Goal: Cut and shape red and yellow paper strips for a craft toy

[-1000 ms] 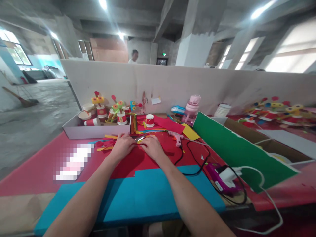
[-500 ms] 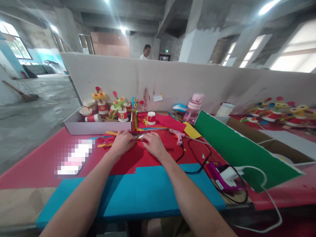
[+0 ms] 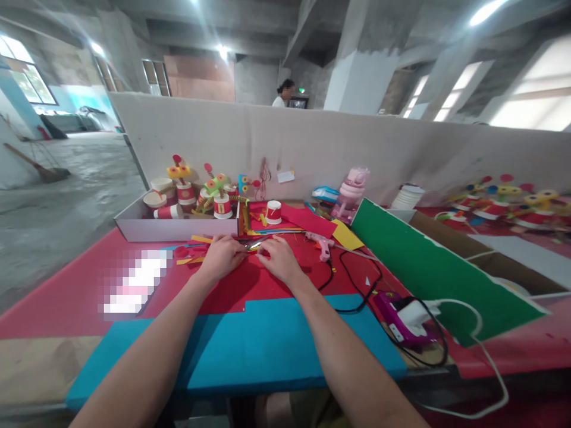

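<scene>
Silvery, slim metal [image 3: 254,244] between 2 hands [image 3: 280,259]

A slim, shiny metal tool [image 3: 254,244] shows partly hidden, roughly crosswise over the red tabletop [image 3: 263,286].

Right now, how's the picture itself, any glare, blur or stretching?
In the head view, the upper-right ceiling light glares and the large window at right washes out; in the head view, the far-right toy figures look smeared and stretched; head view again, a metal piece near the left hand and right hand glints, its shape unclear.
</scene>
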A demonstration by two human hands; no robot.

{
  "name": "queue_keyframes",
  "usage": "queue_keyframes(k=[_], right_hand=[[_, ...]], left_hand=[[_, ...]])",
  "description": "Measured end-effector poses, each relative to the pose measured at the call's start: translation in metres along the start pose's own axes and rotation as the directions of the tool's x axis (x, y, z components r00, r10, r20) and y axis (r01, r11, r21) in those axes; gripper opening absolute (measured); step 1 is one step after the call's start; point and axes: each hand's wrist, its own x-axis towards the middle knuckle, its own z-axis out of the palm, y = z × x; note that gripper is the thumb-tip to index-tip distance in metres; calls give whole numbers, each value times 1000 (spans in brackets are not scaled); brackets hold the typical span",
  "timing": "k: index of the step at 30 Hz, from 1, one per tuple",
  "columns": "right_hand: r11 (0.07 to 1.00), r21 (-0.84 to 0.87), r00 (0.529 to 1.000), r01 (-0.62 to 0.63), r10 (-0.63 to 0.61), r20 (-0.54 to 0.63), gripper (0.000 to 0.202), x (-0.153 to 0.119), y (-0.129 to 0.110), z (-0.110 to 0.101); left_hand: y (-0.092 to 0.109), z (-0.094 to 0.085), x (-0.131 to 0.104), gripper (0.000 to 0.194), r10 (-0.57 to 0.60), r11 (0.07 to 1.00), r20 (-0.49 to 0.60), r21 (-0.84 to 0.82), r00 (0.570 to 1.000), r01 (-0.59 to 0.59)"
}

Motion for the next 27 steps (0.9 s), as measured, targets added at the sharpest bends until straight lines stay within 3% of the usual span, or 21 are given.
queue_keyframes(k=[10, 19, 27], right_hand=[[999, 30, 999, -24, 23, 23, 5, -1, -1, -4], [999, 41, 995, 20, -24, 95, 16, 1, 0, -6], [999, 3, 997, 40, -40, 73, 24, 0, -4, -2]], left_hand=[[0, -1, 0, 20, -15, 999, -10, -40, 1000, 15], [1, -3, 0, 22, 3, 999, 15, -33, 1000, -2], [3, -3, 0, 22, 4, 1000, 32, -14, 999, -4]])
